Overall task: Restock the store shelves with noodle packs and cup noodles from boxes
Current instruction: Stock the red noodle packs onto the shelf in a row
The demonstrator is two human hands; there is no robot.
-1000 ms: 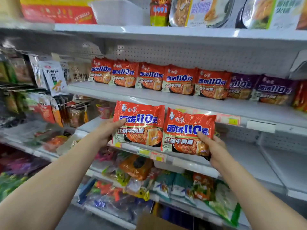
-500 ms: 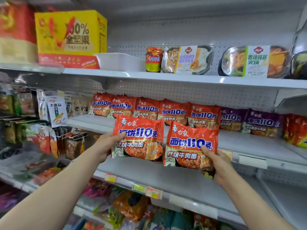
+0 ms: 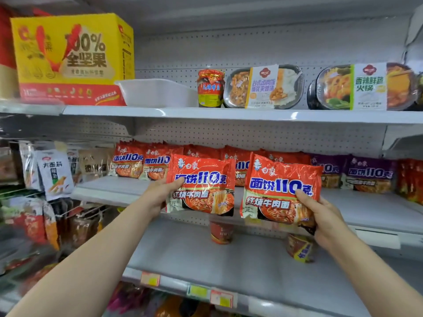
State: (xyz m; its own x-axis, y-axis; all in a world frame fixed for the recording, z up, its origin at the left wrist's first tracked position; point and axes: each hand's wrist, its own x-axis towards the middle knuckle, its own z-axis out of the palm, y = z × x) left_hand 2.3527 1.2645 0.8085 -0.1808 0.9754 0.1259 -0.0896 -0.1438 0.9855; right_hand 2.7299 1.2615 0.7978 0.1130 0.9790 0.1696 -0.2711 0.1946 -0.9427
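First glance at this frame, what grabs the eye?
Two bright red noodle packs held up mid-frame: the left hand grips the left pack, the right hand grips the right pack, in front of the matching red row on the middle shelf. Next, the big yellow box at top left.
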